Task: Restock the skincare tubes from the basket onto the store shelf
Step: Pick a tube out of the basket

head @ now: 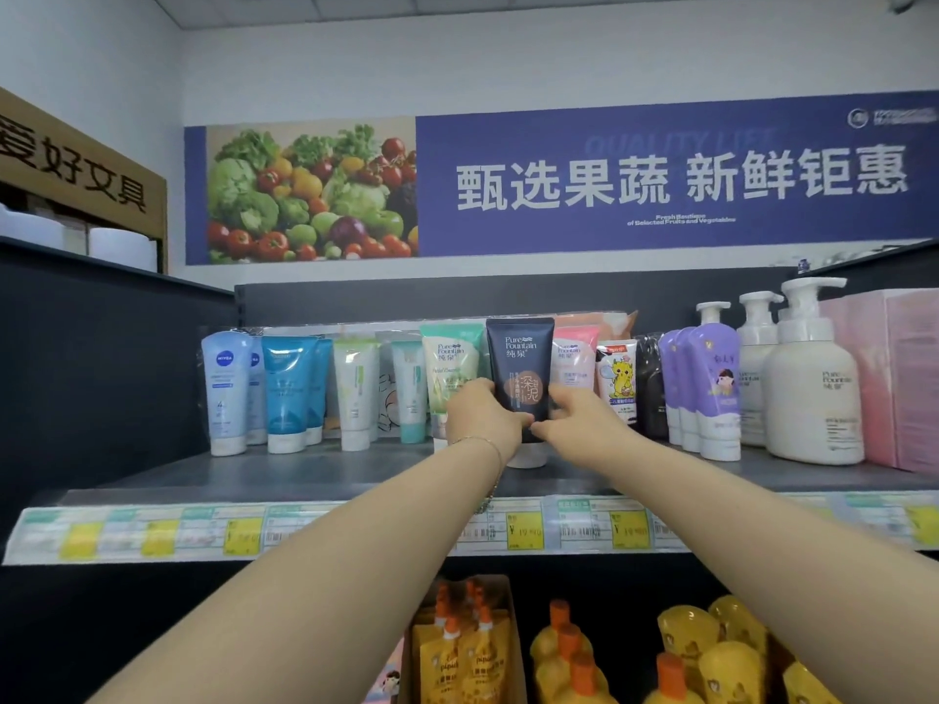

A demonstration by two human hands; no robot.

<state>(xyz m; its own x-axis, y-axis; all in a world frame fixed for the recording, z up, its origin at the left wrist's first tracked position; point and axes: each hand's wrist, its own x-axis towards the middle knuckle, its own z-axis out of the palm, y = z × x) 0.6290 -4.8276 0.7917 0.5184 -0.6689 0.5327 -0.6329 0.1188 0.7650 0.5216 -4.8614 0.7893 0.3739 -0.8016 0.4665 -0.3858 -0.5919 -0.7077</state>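
— Where is the dark tube (pixel 519 378)?
— Upright, white cap down on the shelf (pixel 305 475), between a green tube (pixel 449 368) and a pink tube (pixel 574 358), with little room either side.
— And the hands?
— Left hand (pixel 482 416) and right hand (pixel 579 424) clasp its lower half, fingers curled round it. Bare shelf runs forward to the price-label strip (pixel 152 533) on the front edge.

Bright even light, soft blur, edges warped
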